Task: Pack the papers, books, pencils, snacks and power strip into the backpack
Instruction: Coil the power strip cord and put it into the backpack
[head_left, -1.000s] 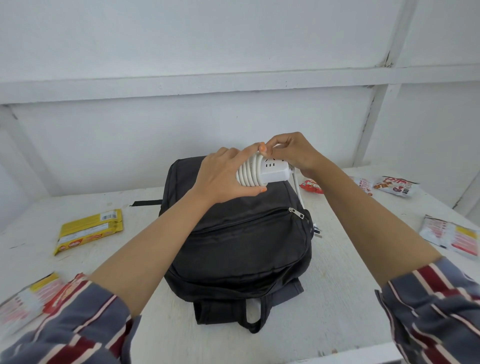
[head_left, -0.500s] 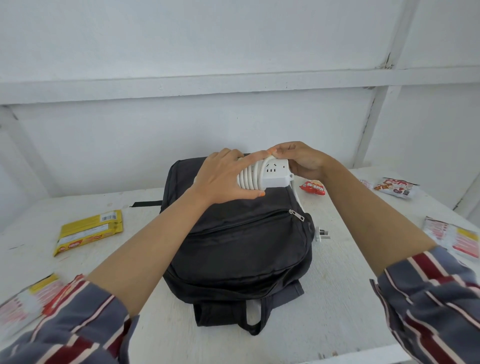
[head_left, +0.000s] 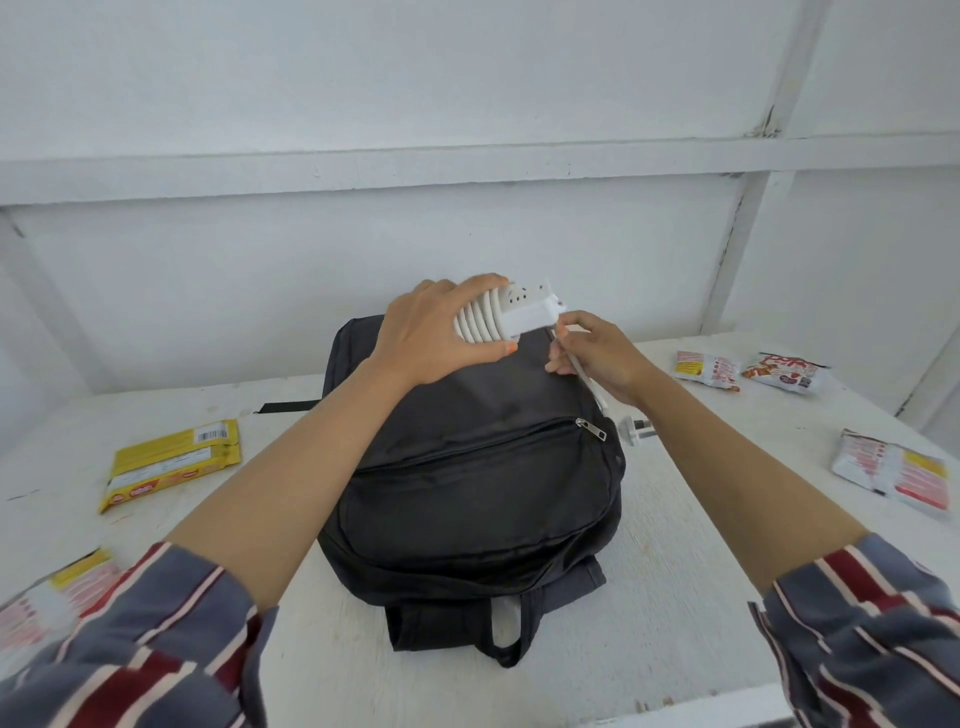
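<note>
A black backpack (head_left: 478, 483) lies flat in the middle of the white table, its front pocket zipped. Above its far end my left hand (head_left: 431, 332) grips a white power strip (head_left: 519, 312) with its cord wound round it in several turns. My right hand (head_left: 597, 358) pinches the loose end of the white cord (head_left: 589, 384), which runs down to the plug (head_left: 636, 430) lying on the table beside the backpack's right edge.
A yellow snack pack (head_left: 171, 462) lies left of the backpack. Red and white snack packets sit at the near left (head_left: 52, 597), the far right (head_left: 748, 370) and the right edge (head_left: 898, 475). A white wall stands close behind the table (head_left: 701, 597).
My right hand has left the power strip's end and dropped lower right onto the loose cord. My left hand has lifted and tilted the wound strip.
</note>
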